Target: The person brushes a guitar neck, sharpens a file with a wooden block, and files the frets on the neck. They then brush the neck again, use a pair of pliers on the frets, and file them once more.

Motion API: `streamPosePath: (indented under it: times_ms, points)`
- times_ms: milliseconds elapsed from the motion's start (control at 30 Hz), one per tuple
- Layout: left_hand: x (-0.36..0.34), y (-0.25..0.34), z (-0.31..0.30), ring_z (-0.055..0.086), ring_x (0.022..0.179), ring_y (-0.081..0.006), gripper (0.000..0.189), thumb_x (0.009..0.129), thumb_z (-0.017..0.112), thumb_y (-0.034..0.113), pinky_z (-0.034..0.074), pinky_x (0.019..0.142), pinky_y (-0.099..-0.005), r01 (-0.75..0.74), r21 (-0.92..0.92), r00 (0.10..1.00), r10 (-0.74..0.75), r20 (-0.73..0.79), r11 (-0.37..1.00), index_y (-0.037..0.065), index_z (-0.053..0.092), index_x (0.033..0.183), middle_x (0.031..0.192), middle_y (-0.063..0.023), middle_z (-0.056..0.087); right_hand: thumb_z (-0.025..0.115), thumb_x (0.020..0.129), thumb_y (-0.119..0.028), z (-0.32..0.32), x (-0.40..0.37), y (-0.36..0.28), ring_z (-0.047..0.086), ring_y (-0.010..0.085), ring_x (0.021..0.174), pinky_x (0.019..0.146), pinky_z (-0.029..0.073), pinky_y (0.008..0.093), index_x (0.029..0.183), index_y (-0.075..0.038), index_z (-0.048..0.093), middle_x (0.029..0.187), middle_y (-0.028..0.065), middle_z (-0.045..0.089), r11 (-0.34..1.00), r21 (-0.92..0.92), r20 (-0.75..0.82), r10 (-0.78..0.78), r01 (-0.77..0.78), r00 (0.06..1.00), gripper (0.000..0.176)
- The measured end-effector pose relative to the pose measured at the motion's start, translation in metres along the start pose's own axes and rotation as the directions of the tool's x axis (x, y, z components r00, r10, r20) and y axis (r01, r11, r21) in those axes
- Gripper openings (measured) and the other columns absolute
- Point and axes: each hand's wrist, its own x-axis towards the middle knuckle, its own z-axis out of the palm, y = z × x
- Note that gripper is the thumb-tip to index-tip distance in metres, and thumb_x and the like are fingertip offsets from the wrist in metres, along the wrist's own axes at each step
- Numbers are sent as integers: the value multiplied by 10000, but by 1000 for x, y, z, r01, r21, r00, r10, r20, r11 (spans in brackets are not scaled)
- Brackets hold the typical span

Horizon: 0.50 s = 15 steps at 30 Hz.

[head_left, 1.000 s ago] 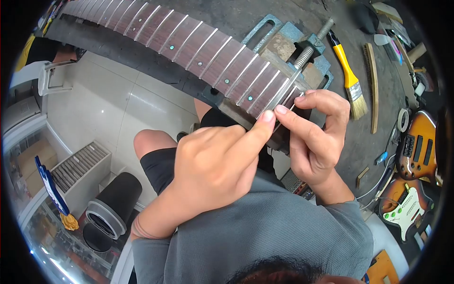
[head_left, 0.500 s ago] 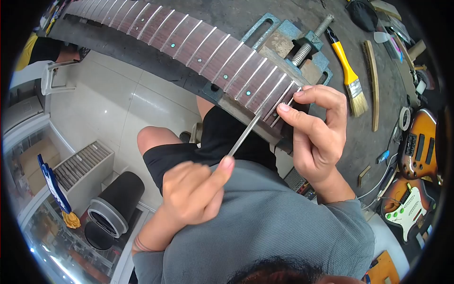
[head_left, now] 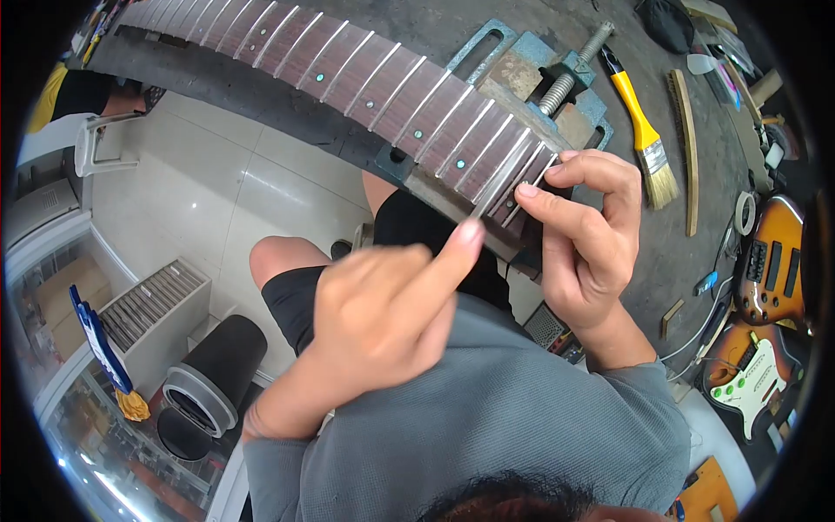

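A long fretted guitar neck [head_left: 396,100] with a dark fingerboard, bright metal frets and round greenish dots lies across the bench edge. My left hand [head_left: 383,304] is closed around a thin metal file [head_left: 497,187], its thumb stretched along the tool. The file, blurred by motion, lies over the last frets, roughly in line with them. At the end of the neck, my right hand [head_left: 587,230] is curled, with thumb and forefinger pressed onto the fingerboard beside the file. Its other fingers are folded and partly hidden.
A blue vise [head_left: 574,83] stands behind the neck. Right of it lie a yellow-handled paintbrush [head_left: 642,130] and a wooden brush [head_left: 685,157]. Guitar bodies [head_left: 770,270] are at the right edge. On the floor, left, stands a black bin [head_left: 228,361]. Another person's arm [head_left: 126,100] shows far left.
My left hand has pushed the file up and to the right, along the frets toward my right hand. My right hand stays almost in place at the neck's end.
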Motion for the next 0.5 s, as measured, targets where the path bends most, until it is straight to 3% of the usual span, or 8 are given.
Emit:
streamPosePath:
  times_ms: [100,133,167,200,233,333,367,500]
  points:
    - [5,-13,14,544,535,-212,567,796,737,-152,404,538,-346,-23,-62,999,20,-42,998,-26,792,1346,679,-44,536,747,643,62,1,1,2,658,305,1099,961,494,426,1112,-103,882,1176,94,702,1000,3,-3,-12,12,1000,516]
    - [-2,-6,-1,539,535,-213,556,795,737,-151,403,538,-345,2,-12,999,-1,39,1000,-37,793,1336,676,-42,532,747,639,62,0,2,2,658,306,1101,960,494,426,1112,-104,882,1177,93,702,1000,4,2,-9,9,1000,519]
    - [-21,-7,-2,508,520,-211,549,776,718,-175,387,524,-344,-39,-22,999,39,-27,999,-72,793,1310,657,-35,500,747,636,62,0,1,1,658,307,1102,961,494,427,1112,-105,882,1178,92,702,1000,6,4,-3,3,1000,522]
    - [-40,-4,-11,453,495,-202,539,750,712,-189,355,501,-345,-36,-7,999,36,2,999,-99,792,1276,640,-26,451,748,632,62,0,0,1,658,308,1104,961,495,428,1112,-105,882,1179,92,701,1000,8,6,3,-3,1000,525]
    - [-61,-6,-14,407,494,-169,651,681,739,-82,338,486,-349,-52,-4,998,52,-36,999,-70,800,1329,648,-8,399,748,629,61,-1,0,1,658,309,1106,963,495,430,1113,-106,883,1180,91,701,1000,7,8,5,-5,1000,529]
    - [-65,0,-21,381,489,-162,651,667,732,-96,330,478,-340,-26,-57,998,22,-59,998,-78,802,1314,649,-2,382,747,625,61,-2,0,2,660,313,1110,972,498,436,1114,-109,884,1184,88,700,1000,-2,13,2,-2,1000,535]
    - [-60,-1,-20,347,468,-169,574,688,636,-231,277,455,-333,-52,-120,997,45,-63,991,-136,777,1236,641,-24,403,748,626,61,-1,0,2,661,314,1111,975,500,438,1114,-110,884,1184,87,700,1000,-2,11,-1,1,1000,534]
    - [-51,-6,-11,395,469,-184,571,710,667,-214,314,465,-346,-52,-104,998,47,-51,993,-116,783,1260,638,-26,436,755,632,57,0,0,2,661,313,1110,981,505,441,1112,-114,884,1185,85,701,1000,1,7,-2,2,1000,526]
